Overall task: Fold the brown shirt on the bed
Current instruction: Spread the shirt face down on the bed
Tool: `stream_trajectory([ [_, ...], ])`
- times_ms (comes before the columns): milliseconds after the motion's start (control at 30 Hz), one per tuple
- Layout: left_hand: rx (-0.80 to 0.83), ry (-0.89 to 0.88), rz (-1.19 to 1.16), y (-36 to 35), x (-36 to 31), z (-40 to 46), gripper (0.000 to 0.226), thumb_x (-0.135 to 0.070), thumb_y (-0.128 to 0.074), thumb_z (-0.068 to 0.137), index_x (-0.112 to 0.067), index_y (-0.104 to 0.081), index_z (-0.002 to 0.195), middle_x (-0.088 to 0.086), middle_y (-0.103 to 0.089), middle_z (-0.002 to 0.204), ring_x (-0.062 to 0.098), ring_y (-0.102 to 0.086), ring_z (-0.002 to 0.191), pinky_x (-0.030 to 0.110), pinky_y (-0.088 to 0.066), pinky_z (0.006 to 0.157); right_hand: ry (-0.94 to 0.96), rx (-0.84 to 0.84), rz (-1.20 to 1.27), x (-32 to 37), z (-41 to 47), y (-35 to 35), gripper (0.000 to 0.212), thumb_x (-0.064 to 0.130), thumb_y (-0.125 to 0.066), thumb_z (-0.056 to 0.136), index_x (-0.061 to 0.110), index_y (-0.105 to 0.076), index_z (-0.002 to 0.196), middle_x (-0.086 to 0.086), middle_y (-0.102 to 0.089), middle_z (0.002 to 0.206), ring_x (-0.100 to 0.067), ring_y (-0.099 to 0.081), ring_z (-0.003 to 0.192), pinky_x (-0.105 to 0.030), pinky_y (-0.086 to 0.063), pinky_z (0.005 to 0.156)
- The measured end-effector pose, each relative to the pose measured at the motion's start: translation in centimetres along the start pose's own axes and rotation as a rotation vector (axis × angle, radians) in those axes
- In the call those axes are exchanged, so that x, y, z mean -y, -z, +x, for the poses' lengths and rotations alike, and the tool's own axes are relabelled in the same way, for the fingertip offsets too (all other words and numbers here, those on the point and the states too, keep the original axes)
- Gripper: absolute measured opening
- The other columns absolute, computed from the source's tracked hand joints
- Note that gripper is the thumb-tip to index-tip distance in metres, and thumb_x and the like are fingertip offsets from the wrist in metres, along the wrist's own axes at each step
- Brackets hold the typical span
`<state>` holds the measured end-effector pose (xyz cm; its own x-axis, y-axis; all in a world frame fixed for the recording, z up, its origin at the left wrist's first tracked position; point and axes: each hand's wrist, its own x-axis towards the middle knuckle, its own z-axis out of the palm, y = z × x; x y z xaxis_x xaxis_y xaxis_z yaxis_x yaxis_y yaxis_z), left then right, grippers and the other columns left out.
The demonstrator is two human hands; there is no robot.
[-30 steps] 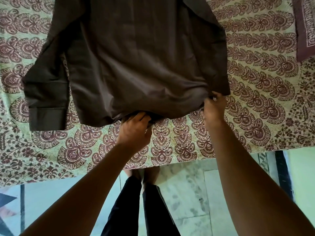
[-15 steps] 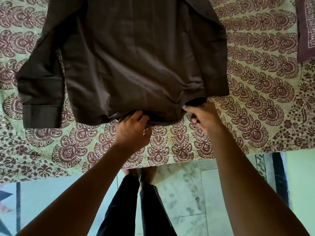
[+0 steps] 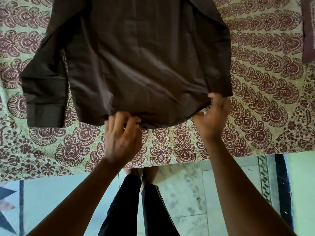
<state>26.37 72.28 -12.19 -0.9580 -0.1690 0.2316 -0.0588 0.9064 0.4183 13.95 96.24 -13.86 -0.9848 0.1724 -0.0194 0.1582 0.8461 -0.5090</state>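
The brown shirt (image 3: 136,62) lies spread on the bed (image 3: 255,92), its bottom hem toward me and its top cut off by the frame. One long sleeve with a cuff runs down the left side; the other sleeve lies along the right edge. My left hand (image 3: 121,137) pinches the hem near its middle-left. My right hand (image 3: 211,116) grips the hem at the shirt's lower right corner. Between the two hands the hem is lifted slightly off the bedcover.
The bedcover is green with a dark red paisley print. A dark red patterned cloth (image 3: 309,29) lies at the far right. The bed's near edge (image 3: 187,165) runs just in front of my legs (image 3: 136,201), which stand on a pale marble floor.
My right hand has moved right along the hem to the lower right corner. My left hand has shifted slightly left and now pinches the hem with fingertips.
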Motion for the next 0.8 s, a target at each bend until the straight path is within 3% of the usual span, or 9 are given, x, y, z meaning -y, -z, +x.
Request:
stream_trajectory([
  [100, 0.148, 0.232, 0.144, 0.1, 1.9, -0.2, 0.051, -0.018, -0.070, 0.071, -0.014, -0.061, 0.121, 0.016, -0.049, 0.130, 0.035, -0.044, 0.114, 0.051, -0.038, 0.094, 0.201, 0.165, -0.208, 1.1, 0.4, -0.5, 0.068, 0.007, -0.067, 0.063, 0.027, -0.060, 0.127, -0.012, -0.041, 0.140, -0.037, -0.039, 0.125, -0.046, -0.038, 0.094],
  [200, 0.246, 0.302, 0.203, -0.2, 4.4, -0.5, 0.057, -0.020, -0.072, 0.071, -0.013, -0.056, 0.126, 0.014, -0.047, 0.140, 0.038, -0.042, 0.127, 0.054, -0.038, 0.101, 0.275, 0.301, -0.330, 0.8, 0.7, -1.5, 0.049, 0.011, -0.070, 0.070, 0.029, -0.068, 0.116, -0.006, -0.039, 0.149, -0.036, -0.033, 0.134, -0.056, -0.034, 0.101],
  [333, 0.237, 0.376, 0.212, 0.0, 7.2, -1.3, 0.043, -0.010, -0.069, 0.079, -0.010, -0.057, 0.119, 0.018, -0.050, 0.129, 0.041, -0.046, 0.117, 0.056, -0.043, 0.094, 0.218, 0.229, -0.275, -0.5, 1.1, -1.8, 0.032, 0.015, -0.061, 0.080, 0.022, -0.076, 0.107, -0.003, -0.057, 0.138, -0.032, -0.046, 0.131, -0.050, -0.031, 0.098],
  [467, 0.232, 0.526, 0.182, 0.8, 9.7, -1.9, 0.042, -0.013, -0.064, 0.082, -0.012, -0.054, 0.123, 0.021, -0.042, 0.136, 0.046, -0.041, 0.120, 0.062, -0.039, 0.097, 0.174, 0.270, -0.286, -0.3, 0.3, -1.7, 0.044, 0.018, -0.050, 0.076, 0.019, -0.076, 0.112, -0.005, -0.056, 0.144, -0.031, -0.050, 0.133, -0.053, -0.029, 0.101],
  [533, 0.261, 0.435, 0.169, 1.0, 11.5, -2.5, 0.028, -0.006, -0.059, 0.086, -0.004, -0.056, 0.114, 0.025, -0.046, 0.132, 0.048, -0.043, 0.113, 0.066, -0.046, 0.089, 0.179, 0.274, -0.327, 0.2, -0.1, -1.7, 0.050, 0.022, -0.047, 0.073, 0.019, -0.075, 0.114, -0.005, -0.054, 0.147, -0.031, -0.049, 0.134, -0.054, -0.027, 0.101],
  [600, 0.292, 0.333, 0.211, 1.2, 13.3, -3.2, 0.015, -0.007, -0.048, 0.095, -0.004, -0.055, 0.108, 0.022, -0.049, 0.129, 0.043, -0.046, 0.111, 0.061, -0.051, 0.081, 0.137, 0.269, -0.329, 0.6, -0.2, -1.7, 0.052, 0.026, -0.045, 0.073, 0.019, -0.075, 0.115, -0.003, -0.053, 0.149, -0.028, -0.049, 0.135, -0.053, -0.025, 0.103],
  [700, 0.138, 0.404, 0.171, 1.8, 15.1, -3.7, 0.019, -0.029, -0.041, 0.103, -0.021, -0.050, 0.118, 0.003, -0.056, 0.118, 0.026, -0.057, 0.101, 0.040, -0.050, 0.083, 0.080, 0.247, -0.274, 1.1, -0.2, -2.1, 0.053, 0.038, -0.043, 0.080, 0.014, -0.076, 0.113, -0.005, -0.057, 0.144, -0.029, -0.050, 0.133, -0.057, -0.029, 0.110],
  [800, 0.047, 0.441, 0.073, 3.6, 15.1, -3.8, 0.009, 0.004, -0.054, 0.094, -0.001, -0.058, 0.099, 0.014, -0.052, 0.109, 0.034, -0.056, 0.080, 0.041, -0.048, 0.062, 0.093, 0.222, -0.305, 1.3, -0.1, -2.8, 0.049, 0.048, -0.052, 0.085, 0.011, -0.077, 0.103, -0.012, -0.061, 0.135, -0.036, -0.053, 0.127, -0.062, -0.039, 0.106],
])
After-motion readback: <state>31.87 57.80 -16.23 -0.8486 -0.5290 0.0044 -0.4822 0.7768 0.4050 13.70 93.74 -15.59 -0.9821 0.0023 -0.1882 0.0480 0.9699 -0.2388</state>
